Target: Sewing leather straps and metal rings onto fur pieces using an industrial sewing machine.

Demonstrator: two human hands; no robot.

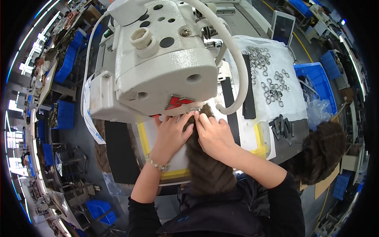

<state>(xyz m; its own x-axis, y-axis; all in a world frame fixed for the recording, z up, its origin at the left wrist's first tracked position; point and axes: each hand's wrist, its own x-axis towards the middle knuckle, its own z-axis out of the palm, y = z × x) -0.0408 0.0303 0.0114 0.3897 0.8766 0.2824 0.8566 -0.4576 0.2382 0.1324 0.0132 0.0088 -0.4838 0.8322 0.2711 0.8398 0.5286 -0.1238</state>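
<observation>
A strip of brown fur (209,170) runs from my lap up to the head of a large white sewing machine (166,75). My left hand (173,132), with a beaded bracelet (157,163) at its wrist, presses the fur's left edge between thumb and fingers. From the other side my right hand (215,136) is closed on the same strip, its fingertips bunched close to the left ones. Both sets of fingertips are right beneath the machine head, which hides the needle and the far end of the fur.
On the right, several metal rings (272,91) lie on a white cloth (252,106). Short black strips (282,127) lie nearer, beside a brown fur pile (325,152). A blue bin (320,81) stands farther right. A thick white hose (241,59) curves down beside my right hand.
</observation>
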